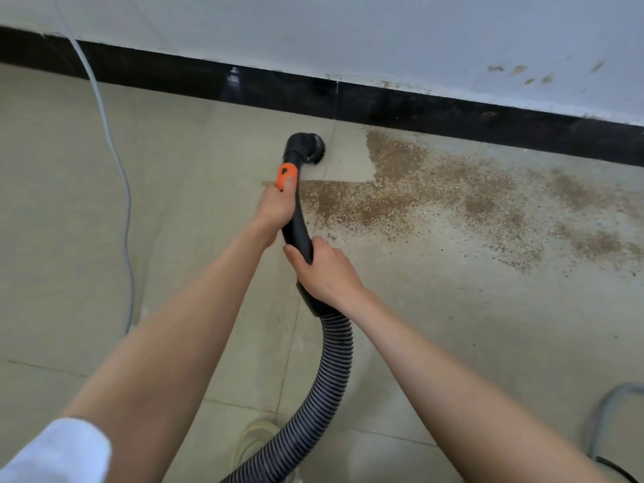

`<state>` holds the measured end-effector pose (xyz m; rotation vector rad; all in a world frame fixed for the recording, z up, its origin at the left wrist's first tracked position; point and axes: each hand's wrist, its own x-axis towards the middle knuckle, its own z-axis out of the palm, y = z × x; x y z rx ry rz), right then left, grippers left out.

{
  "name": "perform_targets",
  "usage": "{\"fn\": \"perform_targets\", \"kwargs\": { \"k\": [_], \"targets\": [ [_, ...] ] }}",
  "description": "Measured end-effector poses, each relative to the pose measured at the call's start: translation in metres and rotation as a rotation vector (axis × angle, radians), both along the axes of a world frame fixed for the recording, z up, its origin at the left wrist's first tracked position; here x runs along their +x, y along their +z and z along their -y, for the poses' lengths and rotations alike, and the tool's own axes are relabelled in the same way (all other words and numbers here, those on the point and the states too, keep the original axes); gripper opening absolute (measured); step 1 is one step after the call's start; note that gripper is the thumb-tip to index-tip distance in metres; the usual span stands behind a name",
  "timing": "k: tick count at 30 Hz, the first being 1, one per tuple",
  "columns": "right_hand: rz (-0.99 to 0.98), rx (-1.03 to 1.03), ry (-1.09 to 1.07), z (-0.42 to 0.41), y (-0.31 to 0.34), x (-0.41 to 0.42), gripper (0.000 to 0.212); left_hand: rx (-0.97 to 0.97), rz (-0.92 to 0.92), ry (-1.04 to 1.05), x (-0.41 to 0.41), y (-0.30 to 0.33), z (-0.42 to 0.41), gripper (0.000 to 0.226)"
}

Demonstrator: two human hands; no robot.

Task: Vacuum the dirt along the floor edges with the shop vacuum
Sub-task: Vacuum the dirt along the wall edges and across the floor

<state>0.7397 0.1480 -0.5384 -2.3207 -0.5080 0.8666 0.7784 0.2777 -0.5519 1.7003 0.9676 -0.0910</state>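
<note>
A black vacuum wand [297,217] with an orange collar [286,176] ends in a round brush nozzle [310,148] set on the beige floor tiles just short of the black baseboard [400,104]. My left hand [275,205] grips the wand just below the orange collar, thumb on the orange part. My right hand [322,273] grips the wand's lower end where the ribbed grey hose [324,395] joins. Brown dirt [435,193] is spread over the floor right of the nozzle, with a clean swept strip [348,165] beside the brush.
A white wall [348,40] with brown specks stands above the baseboard. A pale cable [122,190] runs down the floor at left. Another grey cable [606,420] loops at the lower right corner. A white sleeve [59,451] shows at bottom left.
</note>
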Motion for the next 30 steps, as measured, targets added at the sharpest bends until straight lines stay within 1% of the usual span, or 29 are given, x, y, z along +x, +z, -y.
{"fn": "perform_targets", "kwargs": {
  "k": [5, 8, 13, 18, 21, 26, 30],
  "targets": [
    [-0.064, 0.040, 0.173, -0.034, 0.002, -0.011, 0.043, -0.001, -0.006, 0.189, -0.037, -0.005, -0.048, 0.064],
    [-0.059, 0.030, 0.225, -0.034, 0.000, -0.030, 0.042, -0.002, -0.004, 0.239, -0.064, -0.008, -0.052, 0.061],
    [-0.048, 0.020, 0.233, -0.017, -0.001, -0.055, 0.042, -0.002, 0.003, 0.264, -0.091, -0.014, -0.035, 0.052],
    [0.006, 0.006, 0.211, -0.009, 0.007, -0.058, 0.040, 0.014, 0.042, 0.280, -0.087, -0.011, -0.023, 0.053],
    [0.016, -0.013, 0.207, -0.005, 0.009, -0.058, 0.041, 0.012, 0.042, 0.268, -0.085, -0.012, -0.020, 0.045],
    [0.006, -0.034, 0.226, -0.005, 0.010, -0.060, 0.042, -0.034, 0.022, 0.280, -0.090, -0.017, -0.024, 0.053],
    [0.002, -0.037, 0.206, 0.002, 0.011, -0.060, 0.041, -0.058, 0.023, 0.249, -0.087, -0.019, -0.017, 0.054]
  ]
}}
